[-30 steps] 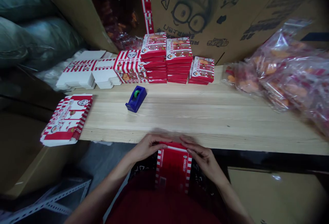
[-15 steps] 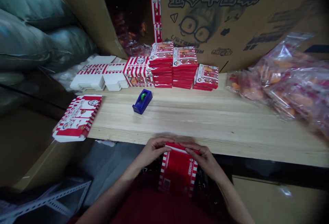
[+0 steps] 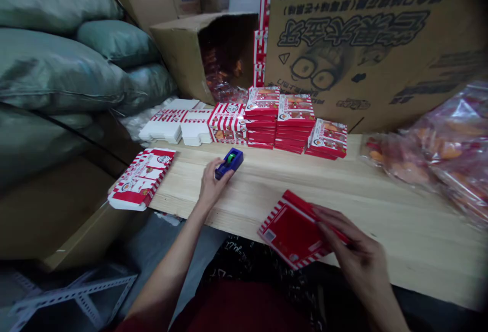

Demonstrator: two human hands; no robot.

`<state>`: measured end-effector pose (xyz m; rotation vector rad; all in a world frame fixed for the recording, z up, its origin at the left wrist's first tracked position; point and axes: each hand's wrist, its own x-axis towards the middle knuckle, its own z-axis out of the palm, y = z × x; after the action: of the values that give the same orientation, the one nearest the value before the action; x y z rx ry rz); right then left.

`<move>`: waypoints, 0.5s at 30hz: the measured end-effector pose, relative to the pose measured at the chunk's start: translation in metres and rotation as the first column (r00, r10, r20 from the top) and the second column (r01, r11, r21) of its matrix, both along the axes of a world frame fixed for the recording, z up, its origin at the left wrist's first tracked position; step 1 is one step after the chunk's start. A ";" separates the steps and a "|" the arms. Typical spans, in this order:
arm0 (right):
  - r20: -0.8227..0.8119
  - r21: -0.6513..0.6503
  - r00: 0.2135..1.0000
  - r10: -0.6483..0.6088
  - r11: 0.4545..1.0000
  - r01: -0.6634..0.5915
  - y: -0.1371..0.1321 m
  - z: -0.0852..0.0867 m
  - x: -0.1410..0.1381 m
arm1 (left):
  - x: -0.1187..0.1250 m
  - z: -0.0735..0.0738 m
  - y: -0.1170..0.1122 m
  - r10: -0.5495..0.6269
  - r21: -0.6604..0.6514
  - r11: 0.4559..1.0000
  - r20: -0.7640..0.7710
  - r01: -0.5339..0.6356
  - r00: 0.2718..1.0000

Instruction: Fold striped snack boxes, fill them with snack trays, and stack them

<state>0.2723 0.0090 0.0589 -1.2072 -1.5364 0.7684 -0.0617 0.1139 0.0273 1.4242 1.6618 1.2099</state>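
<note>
Hands have moved apart since the earlier frame, and the folded red-and-white box (image 3: 292, 230) has gone from the lap to out over the bench (image 3: 396, 210). The right hand's fingers (image 3: 328, 217) are closed on the box's edge, with the box tilted just left of them. The left hand (image 3: 215, 187) has reached forward, its fingers (image 3: 221, 168) wrapped against the near end of a blue tape dispenser (image 3: 229, 163). Just left of those fingers lies a flat printed box blank (image 3: 142, 178) at the bench's end. Beyond the fingers stand stacks of red boxes (image 3: 280, 123), with white folded blanks (image 3: 177, 131) to their left. Farther right, past the right hand's fingers, lie clear bags of orange snacks (image 3: 430, 154), below a large printed cardboard carton (image 3: 366, 52).
</note>
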 end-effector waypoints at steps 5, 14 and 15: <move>0.138 0.231 0.982 -0.128 0.968 0.094 0.021 0.003 -0.009 | -0.040 -0.017 0.052 0.105 -0.158 0.982 -0.003 -0.104 0.995; 0.197 0.227 0.979 -0.055 0.974 0.009 0.018 -0.009 -0.026 | -0.032 -0.030 0.060 0.136 -0.290 0.955 0.225 -0.067 0.965; 0.202 0.223 0.978 -0.055 0.975 0.009 0.016 -0.008 -0.027 | -0.032 -0.029 0.058 0.140 -0.283 0.957 0.251 -0.066 0.958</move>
<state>0.2454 0.0255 0.0510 -1.1693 -1.7179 0.4457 -0.0938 0.1717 -0.0021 0.9692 1.6527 1.1242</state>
